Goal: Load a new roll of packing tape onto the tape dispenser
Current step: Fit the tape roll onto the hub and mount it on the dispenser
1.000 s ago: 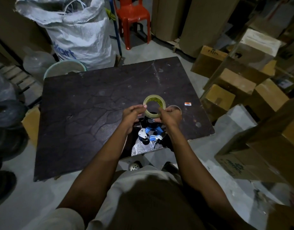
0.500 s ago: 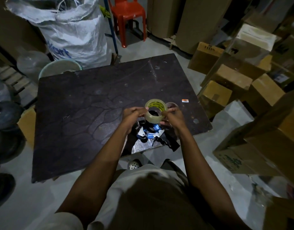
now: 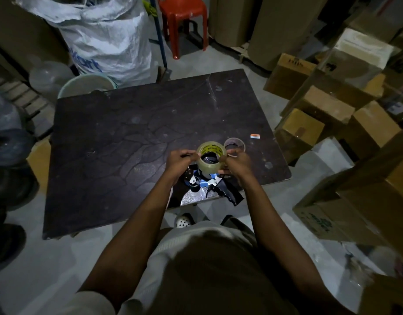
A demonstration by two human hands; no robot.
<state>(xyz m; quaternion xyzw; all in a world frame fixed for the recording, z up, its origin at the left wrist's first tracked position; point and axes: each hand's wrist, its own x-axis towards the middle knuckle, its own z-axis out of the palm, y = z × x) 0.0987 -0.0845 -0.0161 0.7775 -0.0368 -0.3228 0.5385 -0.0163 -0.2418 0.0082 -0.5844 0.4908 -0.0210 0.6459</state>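
A clear roll of packing tape (image 3: 210, 166) with a yellow-printed core is held flat between both hands, just above the dispenser's hub, which shows through its hole. My left hand (image 3: 179, 162) grips the roll's left side and my right hand (image 3: 236, 163) grips its right side. The blue and black tape dispenser (image 3: 215, 187) lies on the near edge of the dark table (image 3: 118, 142), its black handle (image 3: 230, 195) pointing toward me. An empty cardboard tape core (image 3: 234, 144) lies just beyond my right hand.
Cardboard boxes (image 3: 321, 114) crowd the floor to the right of the table. A white sack (image 3: 105, 39), a pale bucket (image 3: 87, 86) and a red plastic chair (image 3: 183, 17) stand beyond the far edge. A small orange sticker (image 3: 254, 136) lies on the table.
The roll has gone from upright and raised to lying flat and lower, down over the dispenser. Both hands came down and toward me with it.
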